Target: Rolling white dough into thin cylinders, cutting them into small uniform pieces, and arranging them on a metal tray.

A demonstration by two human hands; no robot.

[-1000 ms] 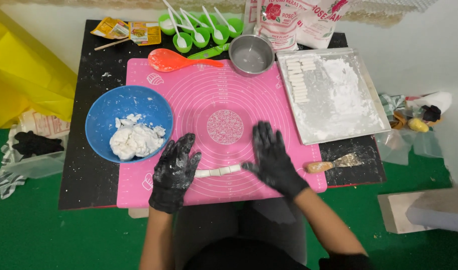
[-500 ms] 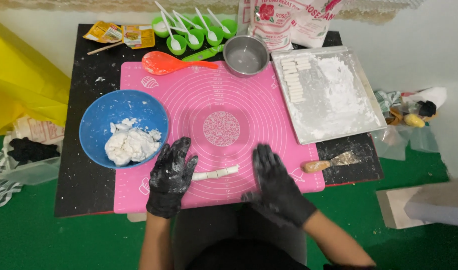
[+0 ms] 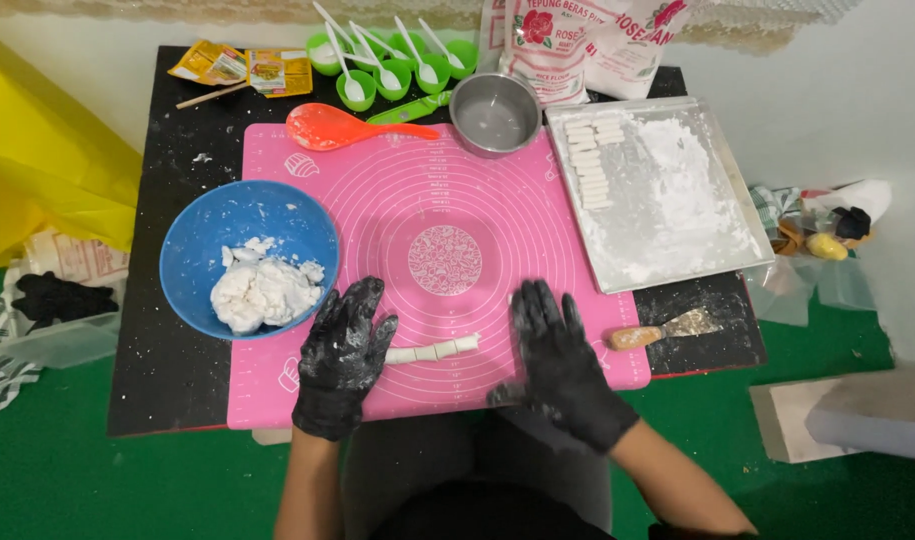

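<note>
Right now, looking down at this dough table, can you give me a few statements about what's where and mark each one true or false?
1. Both hands wear black gloves: the left hand and right hand lie flat on the pink mat. True.
2. The dough roll lies between the two hands. True.
3. The blue bowl is empty. False: it holds a lump of white dough.
4. The right hand holds the scraper. False: the scraper lies on the table, apart from the hand.
5. The metal tray holds a row of cut pieces and flour. True.
</note>
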